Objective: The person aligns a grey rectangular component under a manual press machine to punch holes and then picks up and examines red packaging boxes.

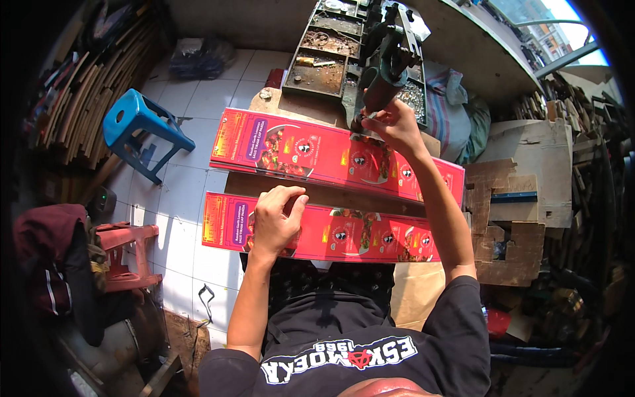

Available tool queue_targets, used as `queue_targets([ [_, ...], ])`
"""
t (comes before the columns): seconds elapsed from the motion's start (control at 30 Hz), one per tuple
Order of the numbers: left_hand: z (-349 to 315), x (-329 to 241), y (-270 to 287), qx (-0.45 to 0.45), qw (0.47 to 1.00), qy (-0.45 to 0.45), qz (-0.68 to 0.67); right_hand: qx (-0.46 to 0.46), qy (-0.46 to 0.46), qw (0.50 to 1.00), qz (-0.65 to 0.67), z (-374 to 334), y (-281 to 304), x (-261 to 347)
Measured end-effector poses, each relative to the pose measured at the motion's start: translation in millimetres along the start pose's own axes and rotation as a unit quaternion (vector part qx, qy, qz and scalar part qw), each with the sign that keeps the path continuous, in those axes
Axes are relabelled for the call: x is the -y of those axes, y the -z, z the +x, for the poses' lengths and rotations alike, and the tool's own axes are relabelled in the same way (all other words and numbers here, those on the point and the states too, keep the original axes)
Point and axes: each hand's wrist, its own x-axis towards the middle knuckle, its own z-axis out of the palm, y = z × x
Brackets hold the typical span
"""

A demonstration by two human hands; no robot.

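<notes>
Two long red printed strips lie crosswise before me, looking like flat glossy sheets in stacks. My left hand (276,218) is over the nearer strip (324,248), its fingers curled in toward the thumb; anything inside them is too small to make out. Beyond it, the farther strip (331,159) reaches under the front of a dark green metal press (381,86). At the press's lower tip, my right hand (400,129) has thumb and fingers pinched together above that strip's far edge. What the pinch holds is hidden.
A compartment tray (321,76) with small bits flanks the press on the left; shiny metal pieces (415,99) sit on its right. A blue stool (122,116) and a red stool (126,264) stand left. Cardboard (522,172) and sacks (446,109) crowd the right.
</notes>
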Motion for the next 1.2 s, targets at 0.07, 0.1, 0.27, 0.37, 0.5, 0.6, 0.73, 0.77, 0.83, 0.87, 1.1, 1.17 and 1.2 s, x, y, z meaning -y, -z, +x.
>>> queue_targets([
  [0.07, 0, 3, 1, 0.015, 1.0, 0.01, -0.002, 0.0, 0.01, 1.0, -0.027, 0, 3, 2],
  [0.1, 1, 3, 0, 0.013, 1.0, 0.01, -0.005, 0.005, 0.013, 0.999, -0.041, 3, 6, 4],
  [0.27, -2, 1, 1, 0.003, 0.999, 0.022, -0.025, 0.02, 0.018, 0.999, -0.036, 0, 7, 6],
  [0.37, -4, 0, 2, -0.007, 0.997, 0.048, -0.063, 0.026, 0.002, 0.999, 0.041, -3, 10, 0],
  [0.5, -5, 3, 3, -0.008, 0.996, 0.057, -0.074, 0.035, -0.027, 0.995, 0.09, -8, 11, 3],
  [0.6, -4, 0, 3, -0.006, 0.995, 0.061, -0.077, 0.03, -0.028, 0.992, 0.12, -9, 18, -4],
  [0.73, -4, -2, 8, -0.006, 0.992, 0.079, -0.1, 0.021, -0.049, 0.982, 0.182, -22, 25, 3],
  [0.77, -5, -3, 10, -0.006, 0.991, 0.082, -0.105, 0.02, -0.042, 0.987, 0.154, -27, 28, 5],
  [0.83, -6, 0, 17, -0.037, 0.995, 0.042, -0.077, 0.018, -0.029, 0.993, 0.113, -48, 30, 16],
  [0.87, -6, -2, 20, -0.052, 0.996, 0.022, -0.064, 0.018, -0.023, 0.995, 0.091, -59, 31, 23],
  [1.1, -16, 5, 42, -0.103, 0.994, 0.046, -0.004, 0.002, 0.114, 0.968, -0.225, -71, 28, 28],
  [1.17, -19, 7, 43, -0.104, 0.993, 0.061, 0.002, 0.006, 0.089, 0.971, -0.222, -63, 22, 25],
  [1.2, -21, 7, 43, -0.103, 0.993, 0.062, -0.002, 0.008, 0.077, 0.972, -0.221, -58, 18, 23],
])
